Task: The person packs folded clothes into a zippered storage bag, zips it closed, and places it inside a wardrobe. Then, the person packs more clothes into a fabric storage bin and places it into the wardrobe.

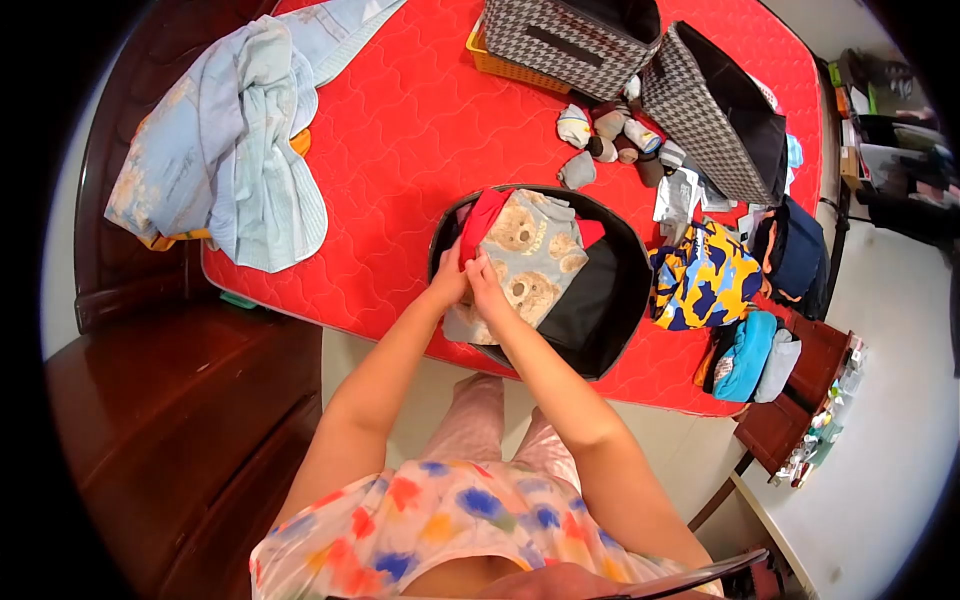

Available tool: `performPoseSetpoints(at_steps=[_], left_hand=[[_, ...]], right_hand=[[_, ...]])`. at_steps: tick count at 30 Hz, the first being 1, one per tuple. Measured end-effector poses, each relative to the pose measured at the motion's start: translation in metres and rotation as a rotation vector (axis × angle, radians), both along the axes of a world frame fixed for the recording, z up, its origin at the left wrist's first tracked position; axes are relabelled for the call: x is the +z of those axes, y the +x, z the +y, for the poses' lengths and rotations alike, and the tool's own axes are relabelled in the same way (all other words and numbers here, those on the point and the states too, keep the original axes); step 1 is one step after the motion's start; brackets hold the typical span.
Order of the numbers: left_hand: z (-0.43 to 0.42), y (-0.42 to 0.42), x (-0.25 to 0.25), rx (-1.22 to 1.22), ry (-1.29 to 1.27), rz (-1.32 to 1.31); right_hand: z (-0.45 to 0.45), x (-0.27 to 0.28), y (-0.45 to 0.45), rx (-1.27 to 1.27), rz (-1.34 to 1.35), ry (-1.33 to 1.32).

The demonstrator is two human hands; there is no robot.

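Observation:
A dark, open storage bin (610, 310) stands at the near edge of the red bed. Over its left part lies a grey cloth with printed teddy bears (545, 250), with red fabric (482, 212) showing beside and behind it. My left hand (450, 275) is closed at the cloth's left edge, on the red fabric. Right next to it, nearly touching, my right hand (484, 283) has its fingers closed on the bear-print cloth. The fingertips of both hands are partly hidden.
Two houndstooth bins (575, 60) (705, 115) stand at the back, near rolled socks (605, 130). Folded clothes (745, 355) and a camouflage-pattern garment (708, 275) lie right. A light blue quilt (235, 140) lies left, above a dark wooden cabinet (190, 420).

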State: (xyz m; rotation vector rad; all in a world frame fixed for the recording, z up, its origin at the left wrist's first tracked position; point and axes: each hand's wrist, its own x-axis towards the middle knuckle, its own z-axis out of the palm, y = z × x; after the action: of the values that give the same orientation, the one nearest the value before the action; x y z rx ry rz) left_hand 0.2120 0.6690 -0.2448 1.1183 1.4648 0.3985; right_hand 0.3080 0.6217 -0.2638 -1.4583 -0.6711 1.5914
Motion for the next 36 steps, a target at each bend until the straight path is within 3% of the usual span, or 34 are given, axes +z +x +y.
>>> performPoseSetpoints(at_steps=[3,4,6,8,11,14,19,25,30,33,34,36], left_hand=[[-0.011,0.002,0.005,-0.059,0.403,0.344],[-0.012,0.005,0.01,-0.134,0.538,0.322],[-0.014,0.019,0.039,-0.434,0.641,0.505],[-0.02,0.029,0.041,-0.644,0.661,0.596],[-0.016,0.026,0.044,-0.691,0.484,0.703],[-0.013,0.014,0.016,-0.605,0.289,0.681],[-0.013,0.0,-0.021,-0.363,0.162,0.43],[-0.02,-0.009,-0.002,-0.643,0.078,0.602],[-0.012,0.003,-0.029,-0.599,0.073,0.733],[-0.021,-0.01,-0.017,-0.506,0.207,0.587],[-0.024,-0.018,-0.006,-0.461,0.273,0.499],[-0.025,-0.034,0.022,-0.325,0.376,0.376]], right_hand=[[0.0,-0.009,0.018,0.046,0.088,-0.022],[-0.003,-0.005,0.033,0.057,0.142,-0.023],[-0.006,0.023,0.068,-0.011,-0.164,-0.022],[-0.015,0.016,0.109,0.001,-0.97,0.334],[-0.003,0.02,0.132,0.081,-1.189,0.203],[0.025,-0.014,0.131,0.142,-0.771,0.165],[0.066,0.014,0.113,0.522,-0.901,0.072],[0.079,0.003,0.104,0.703,-1.041,-0.078],[0.096,0.002,0.092,0.718,-1.102,-0.195],[0.081,0.028,0.086,0.677,-1.252,-0.163],[0.065,0.041,0.083,0.544,-1.359,0.006],[0.036,0.043,0.083,0.471,-1.289,0.381]])
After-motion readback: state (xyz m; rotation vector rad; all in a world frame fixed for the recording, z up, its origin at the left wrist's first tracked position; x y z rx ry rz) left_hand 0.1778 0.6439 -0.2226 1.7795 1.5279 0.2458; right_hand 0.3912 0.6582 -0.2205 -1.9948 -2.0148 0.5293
